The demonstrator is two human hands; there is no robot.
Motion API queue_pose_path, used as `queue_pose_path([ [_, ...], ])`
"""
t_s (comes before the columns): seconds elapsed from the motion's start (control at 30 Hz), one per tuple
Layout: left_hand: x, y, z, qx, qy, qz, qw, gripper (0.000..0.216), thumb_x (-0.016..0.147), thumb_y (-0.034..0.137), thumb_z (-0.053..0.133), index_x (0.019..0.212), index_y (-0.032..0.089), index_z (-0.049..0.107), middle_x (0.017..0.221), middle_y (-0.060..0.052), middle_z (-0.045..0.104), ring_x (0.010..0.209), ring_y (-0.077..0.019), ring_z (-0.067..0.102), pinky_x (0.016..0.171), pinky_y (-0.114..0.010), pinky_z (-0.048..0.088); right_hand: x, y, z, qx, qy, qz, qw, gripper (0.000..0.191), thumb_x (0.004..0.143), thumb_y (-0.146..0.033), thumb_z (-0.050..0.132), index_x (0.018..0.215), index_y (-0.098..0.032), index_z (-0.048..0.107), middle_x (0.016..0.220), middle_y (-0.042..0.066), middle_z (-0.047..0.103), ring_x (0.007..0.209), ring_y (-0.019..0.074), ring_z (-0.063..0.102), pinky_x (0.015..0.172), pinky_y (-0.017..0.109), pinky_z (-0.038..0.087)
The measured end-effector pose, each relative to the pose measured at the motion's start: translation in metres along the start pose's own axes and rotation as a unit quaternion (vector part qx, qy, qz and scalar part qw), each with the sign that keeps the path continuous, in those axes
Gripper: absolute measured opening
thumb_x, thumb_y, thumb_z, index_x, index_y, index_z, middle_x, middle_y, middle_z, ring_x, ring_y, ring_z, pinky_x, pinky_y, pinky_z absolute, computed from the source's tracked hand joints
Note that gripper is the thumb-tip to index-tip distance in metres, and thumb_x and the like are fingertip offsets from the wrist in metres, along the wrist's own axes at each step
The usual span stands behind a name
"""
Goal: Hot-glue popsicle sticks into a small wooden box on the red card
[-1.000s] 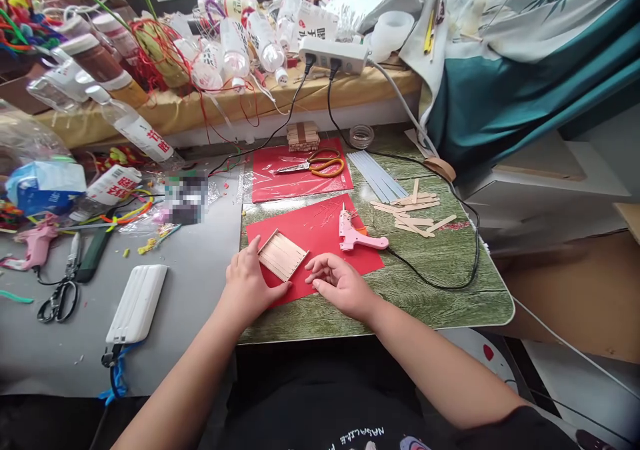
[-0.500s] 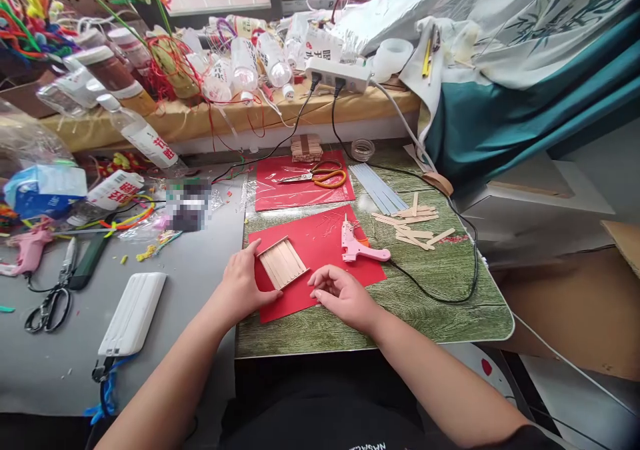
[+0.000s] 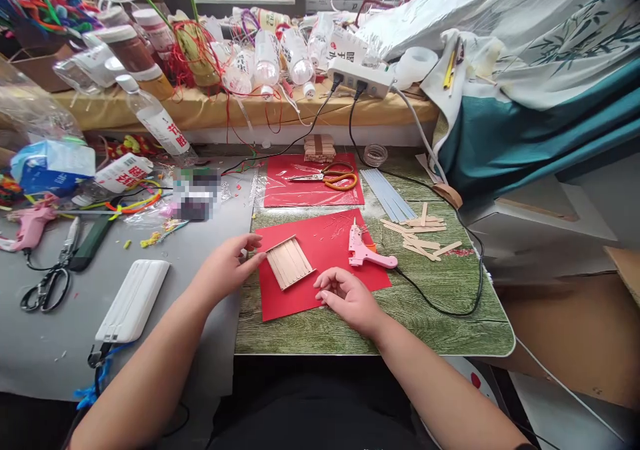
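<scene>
A small panel of wooden sticks (image 3: pixel 289 262) lies on a red paper sheet (image 3: pixel 325 237) on the green table (image 3: pixel 440 303). My left hand (image 3: pixel 227 267) rests at the sheet's left edge, its fingertips pinching the panel's near left corner. Curled loosely, my right hand (image 3: pixel 345 293) lies on the sheet's front edge, just right of the panel, with nothing visible in it. A pink glue gun (image 3: pixel 367 253) lies on the sheet beyond my right hand.
Loose wooden sticks (image 3: pixel 420 233) and clear glue rods (image 3: pixel 387 193) lie at the right. Orange-handled scissors (image 3: pixel 330 178) rest on a second red sheet (image 3: pixel 300 193). A white power bank (image 3: pixel 133 300), black scissors (image 3: pixel 47 290) and plastic bottles (image 3: pixel 265 60) crowd the left and back.
My left hand slid off the red sheet to the left and now pinches the panel's corner. My right hand barely moved. The camera tilted up a little.
</scene>
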State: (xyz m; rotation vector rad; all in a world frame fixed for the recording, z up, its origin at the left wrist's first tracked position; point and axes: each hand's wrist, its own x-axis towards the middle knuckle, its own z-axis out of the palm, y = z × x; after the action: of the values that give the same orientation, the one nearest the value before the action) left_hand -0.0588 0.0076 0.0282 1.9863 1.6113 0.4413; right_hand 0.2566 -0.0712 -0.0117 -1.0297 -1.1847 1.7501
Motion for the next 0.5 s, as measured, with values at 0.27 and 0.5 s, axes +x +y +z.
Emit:
queue_pose_path([
  [0.27,0.009,-0.011,0.020,0.001,0.148,0.107,0.983,0.025,0.106,0.035,0.051,0.114,0.024,0.071,0.112,-0.007,0.075,0.105,-0.0232,0.068,0.093,-0.036,0.053,0.000,0.003,0.002,0.021,0.016,-0.006,1.000,0.021,0.096,-0.039,0.075,0.105,-0.023,0.064,0.110,0.006,0.068,0.095,0.0196,0.071,0.081,0.036,0.059],
  [0.5,0.008,-0.015,0.017,-0.051,0.143,0.125,0.980,0.018,0.104,0.036,0.058,0.107,0.024,0.070,0.098,-0.003,0.072,0.083,-0.0187,0.062,0.079,-0.033,0.050,0.002,-0.058,-0.022,-0.106,0.060,-0.093,0.988,0.018,0.099,-0.036,0.070,0.113,-0.024,0.068,0.109,0.006,0.069,0.095,0.0197,0.070,0.091,0.039,0.056],
])
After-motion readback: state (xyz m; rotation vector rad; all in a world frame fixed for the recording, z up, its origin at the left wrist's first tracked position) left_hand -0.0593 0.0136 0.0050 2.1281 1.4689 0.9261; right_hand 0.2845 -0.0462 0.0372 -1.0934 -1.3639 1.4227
